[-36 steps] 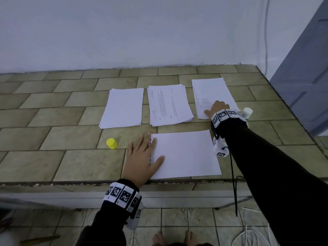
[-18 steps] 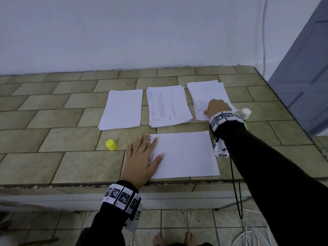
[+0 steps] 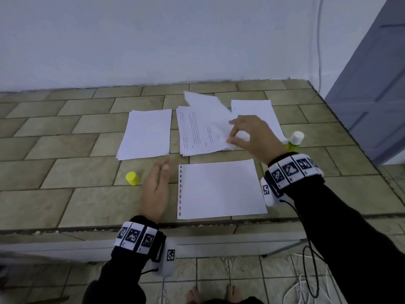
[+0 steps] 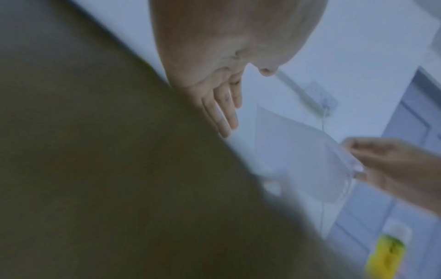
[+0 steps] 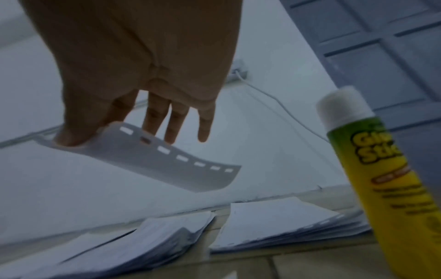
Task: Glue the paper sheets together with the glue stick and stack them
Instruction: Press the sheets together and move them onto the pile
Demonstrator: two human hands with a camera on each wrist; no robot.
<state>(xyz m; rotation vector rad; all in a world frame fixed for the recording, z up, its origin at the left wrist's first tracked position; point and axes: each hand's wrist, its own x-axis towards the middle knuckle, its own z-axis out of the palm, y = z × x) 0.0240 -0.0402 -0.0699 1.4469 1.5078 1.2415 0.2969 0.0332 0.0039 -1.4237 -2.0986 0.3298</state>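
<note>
Paper sheet (image 3: 210,115) now lifted off right stack, pinched by right hand (image 3: 252,137), left hand (image 3: 155,189) relaxed, off punched sheet (image 3: 221,189).

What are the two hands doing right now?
Left hand: open, fingers straight, holding nothing, beside the sheet on the counter.
Right hand: pinching a lifted paper sheet by its punched edge.

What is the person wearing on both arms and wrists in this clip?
Black long sleeves on both arms. Each wrist carries a band of white blocks printed with black square codes, left and right, with a white tagged module beneath and a thin black cable. The hands are bare.
</note>
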